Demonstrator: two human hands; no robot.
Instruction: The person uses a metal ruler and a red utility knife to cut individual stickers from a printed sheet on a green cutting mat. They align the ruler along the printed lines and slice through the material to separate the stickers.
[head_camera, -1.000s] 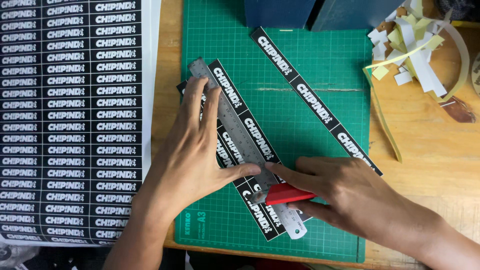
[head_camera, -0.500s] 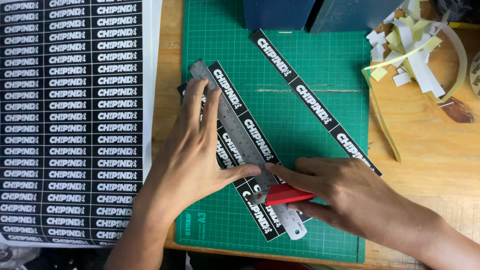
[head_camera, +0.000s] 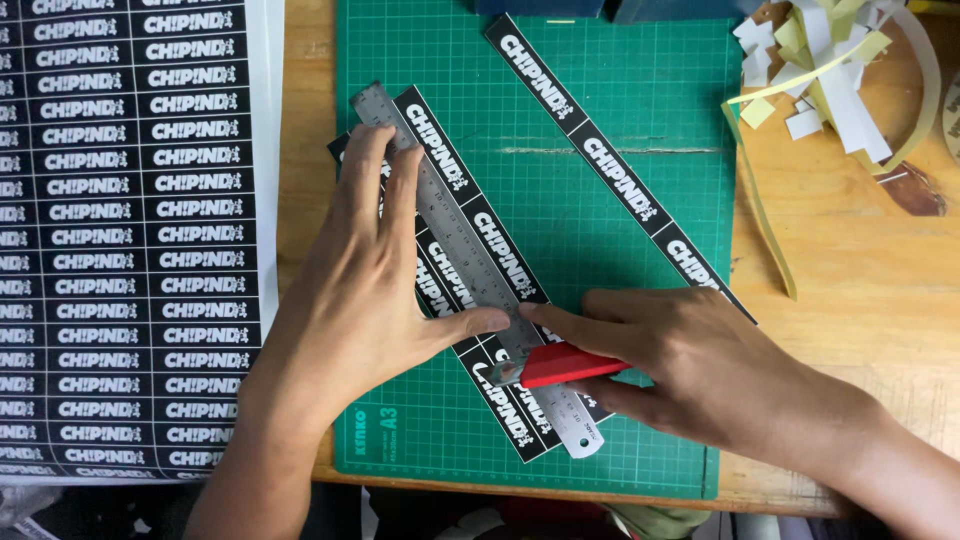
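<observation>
My left hand (head_camera: 370, 290) presses flat on a steel ruler (head_camera: 440, 220) that lies diagonally over black label strips (head_camera: 440, 150) on a green cutting mat (head_camera: 620, 100). Its thumb reaches the ruler's edge. My right hand (head_camera: 700, 370) grips a red utility knife (head_camera: 560, 365), with the blade tip against the ruler's lower part. A separate black label strip (head_camera: 600, 165) lies diagonally on the mat to the right, partly under my right hand.
A large printed sheet of black labels (head_camera: 130, 230) lies at the left on the wooden table (head_camera: 860, 300). A heap of white and yellow paper offcuts (head_camera: 830, 70) sits at the top right. Dark boxes (head_camera: 600, 8) border the mat's far edge.
</observation>
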